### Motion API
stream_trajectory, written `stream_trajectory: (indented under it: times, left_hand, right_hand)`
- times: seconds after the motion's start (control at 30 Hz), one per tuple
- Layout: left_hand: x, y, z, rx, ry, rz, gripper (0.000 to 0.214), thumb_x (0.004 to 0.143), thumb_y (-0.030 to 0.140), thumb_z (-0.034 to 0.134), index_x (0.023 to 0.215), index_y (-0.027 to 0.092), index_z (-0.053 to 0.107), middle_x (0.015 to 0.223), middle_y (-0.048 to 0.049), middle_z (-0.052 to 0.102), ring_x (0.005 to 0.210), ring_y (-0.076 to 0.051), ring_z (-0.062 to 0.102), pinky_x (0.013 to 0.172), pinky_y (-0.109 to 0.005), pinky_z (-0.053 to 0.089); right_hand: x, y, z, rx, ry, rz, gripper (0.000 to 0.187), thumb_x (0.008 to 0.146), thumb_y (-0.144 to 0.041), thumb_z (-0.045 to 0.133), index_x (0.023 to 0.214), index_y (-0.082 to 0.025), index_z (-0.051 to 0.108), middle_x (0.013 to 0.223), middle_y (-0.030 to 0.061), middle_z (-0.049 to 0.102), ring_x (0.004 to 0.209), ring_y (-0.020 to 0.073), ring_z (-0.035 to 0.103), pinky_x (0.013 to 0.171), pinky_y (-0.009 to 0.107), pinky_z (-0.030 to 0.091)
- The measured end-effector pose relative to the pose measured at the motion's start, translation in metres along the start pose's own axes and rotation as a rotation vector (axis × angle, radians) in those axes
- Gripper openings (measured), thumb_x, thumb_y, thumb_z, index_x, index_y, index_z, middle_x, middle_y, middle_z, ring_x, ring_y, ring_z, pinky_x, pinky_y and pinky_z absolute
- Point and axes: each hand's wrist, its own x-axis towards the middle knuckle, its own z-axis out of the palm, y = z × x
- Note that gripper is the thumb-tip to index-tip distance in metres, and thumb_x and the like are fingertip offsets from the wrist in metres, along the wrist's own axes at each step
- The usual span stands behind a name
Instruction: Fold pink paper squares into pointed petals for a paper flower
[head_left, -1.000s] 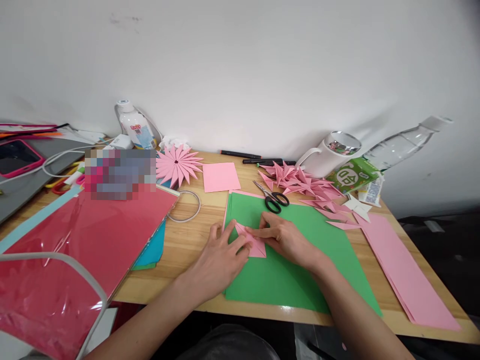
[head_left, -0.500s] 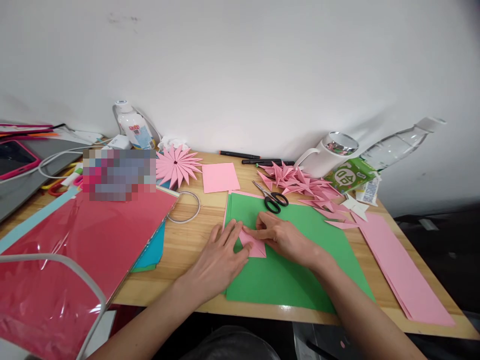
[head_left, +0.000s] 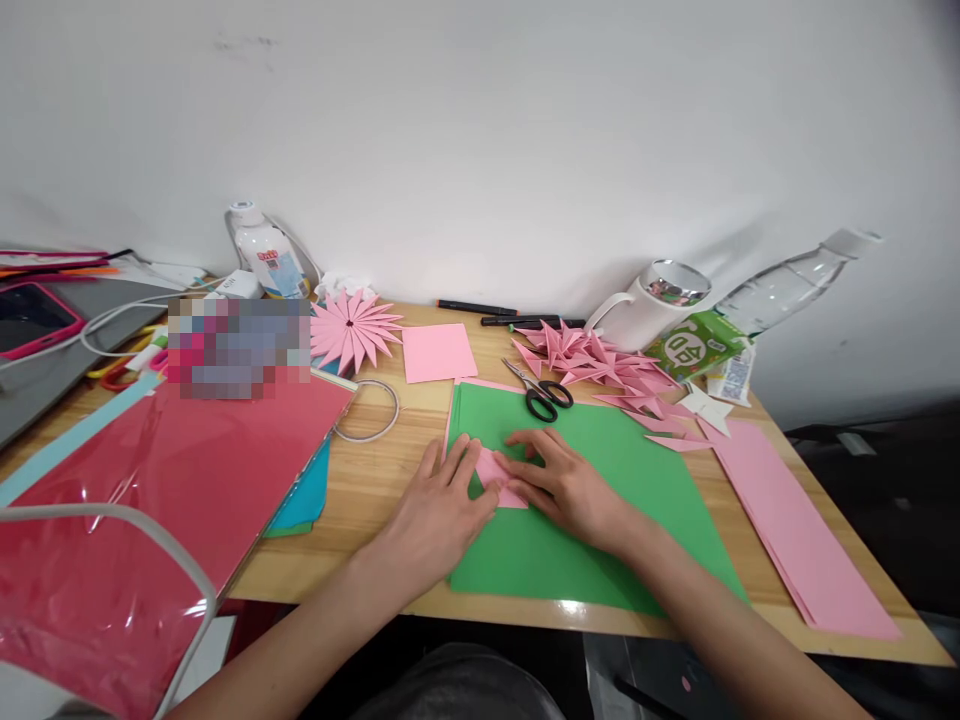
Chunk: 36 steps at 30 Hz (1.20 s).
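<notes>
A small folded piece of pink paper (head_left: 491, 468) lies on a stack of green paper sheets (head_left: 600, 560). My left hand (head_left: 439, 505) rests on its left side, fingers stretched out and spread, thumb tip on the paper. From the right, my right hand (head_left: 574, 485) closes thumb and index finger onto the same piece, with the other fingers bent above. Fingertips hide part of the folds. Black-handled scissors (head_left: 547, 397) lie at the stack's upper edge. Behind is a square pink sheet (head_left: 439, 352).
A pile of folded pink pieces (head_left: 592, 358) sits before a white mug (head_left: 649, 305), a green box (head_left: 690, 345) and a leaning bottle (head_left: 787, 285). Pink strips (head_left: 810, 530) lie right; a pink paper pinwheel (head_left: 351, 335), tape roll (head_left: 367, 412) and red sheets in plastic (head_left: 187, 480) lie left.
My right hand has shifted slightly, its thumb now showing on the lower part of the pink paper and its fingers spread more. My left hand stays on the paper.
</notes>
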Motion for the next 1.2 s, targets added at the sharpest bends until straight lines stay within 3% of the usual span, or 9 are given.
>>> stream_trajectory:
  times: [0.27,0.43,0.6,0.77,0.83,0.93,1.03,1.13,1.2]
  left_hand:
    - [0.001,0.001,-0.003,0.016,-0.001,-0.006,0.030,0.090,0.032,0.047,0.117,0.022,0.057,0.131,-0.0189,0.050,0.126,-0.034,0.042,0.099,-0.054,0.034]
    - [0.001,0.001,-0.004,-0.022,0.012,-0.017,0.029,0.090,0.031,0.048,0.115,0.021,0.057,0.131,-0.0190,0.050,0.126,-0.034,0.042,0.098,-0.054,0.036]
    - [-0.003,0.000,0.000,-0.061,0.054,-0.024,0.028,0.091,0.027,0.045,0.115,0.021,0.058,0.132,-0.0195,0.047,0.126,-0.035,0.041,0.096,-0.054,0.037]
    - [-0.007,0.001,-0.002,-0.145,0.162,-0.024,0.026,0.087,0.023,0.052,0.112,0.020,0.059,0.120,-0.0181,0.053,0.119,-0.034,0.046,0.094,-0.055,0.037]
    - [-0.003,-0.002,-0.006,-0.292,0.190,-0.077,0.027,0.086,0.020,0.052,0.113,0.019,0.059,0.109,-0.0154,0.059,0.107,-0.030,0.054,0.088,-0.048,0.042]
    - [0.011,-0.013,-0.016,-0.708,0.254,-0.331,0.031,0.086,0.021,0.051,0.115,0.016,0.056,0.085,-0.0069,0.065,0.077,-0.021,0.061,0.072,-0.036,0.047]
    - [0.032,-0.028,-0.029,-1.145,0.189,-0.536,0.010,0.076,0.023,0.060,0.073,0.014,0.062,0.051,0.0017,0.056,0.049,-0.015,0.055,0.053,-0.026,0.042]
    - [0.049,-0.039,-0.040,-1.328,0.149,-0.557,0.023,0.079,0.032,0.057,0.064,0.014,0.055,0.054,-0.0004,0.059,0.045,-0.013,0.057,0.044,-0.023,0.041]
    - [0.054,-0.043,-0.044,-1.466,0.104,-0.560,0.024,0.079,0.034,0.057,0.068,0.014,0.055,0.067,-0.0044,0.065,0.054,-0.015,0.064,0.047,-0.024,0.047]
  right_hand:
    - [-0.023,-0.005,-0.002,-0.032,0.049,0.060,0.030,0.091,-0.026,0.047,0.117,-0.023,0.061,0.121,0.0137,0.053,0.107,0.0264,0.050,0.086,0.047,0.050]
    - [-0.026,-0.008,0.004,0.075,0.162,0.169,0.023,0.091,-0.025,0.047,0.103,-0.022,0.067,0.114,0.0124,0.056,0.105,0.0249,0.053,0.087,0.043,0.049]
    - [0.001,-0.015,0.005,0.118,0.164,0.417,0.010,0.083,-0.025,0.057,0.082,-0.018,0.064,0.095,0.0086,0.059,0.088,0.0207,0.060,0.077,0.034,0.049]
    - [0.022,-0.020,0.004,0.181,0.035,0.570,0.012,0.076,-0.028,0.063,0.071,-0.018,0.058,0.073,0.0032,0.062,0.063,0.0165,0.057,0.058,0.028,0.042]
    - [0.028,-0.020,0.002,0.366,0.031,0.573,0.012,0.077,-0.030,0.061,0.073,-0.018,0.058,0.064,0.0008,0.061,0.058,0.0149,0.055,0.054,0.026,0.040]
    - [0.040,-0.018,-0.004,0.673,0.206,0.520,0.018,0.077,-0.035,0.061,0.083,-0.018,0.057,0.068,-0.0001,0.060,0.058,0.0130,0.054,0.052,0.024,0.040]
    - [0.056,-0.018,-0.010,0.889,0.434,0.487,0.032,0.071,-0.039,0.068,0.094,-0.019,0.056,0.074,-0.0003,0.062,0.065,0.0137,0.058,0.055,0.024,0.044]
    - [0.069,-0.018,-0.013,1.093,0.528,0.525,0.058,0.059,-0.034,0.079,0.107,-0.020,0.052,0.078,0.0003,0.067,0.068,0.0156,0.061,0.062,0.028,0.050]
    - [0.076,-0.017,-0.010,1.167,0.558,0.567,0.058,0.054,-0.033,0.082,0.103,-0.019,0.054,0.076,0.0004,0.067,0.065,0.0156,0.061,0.061,0.030,0.050]
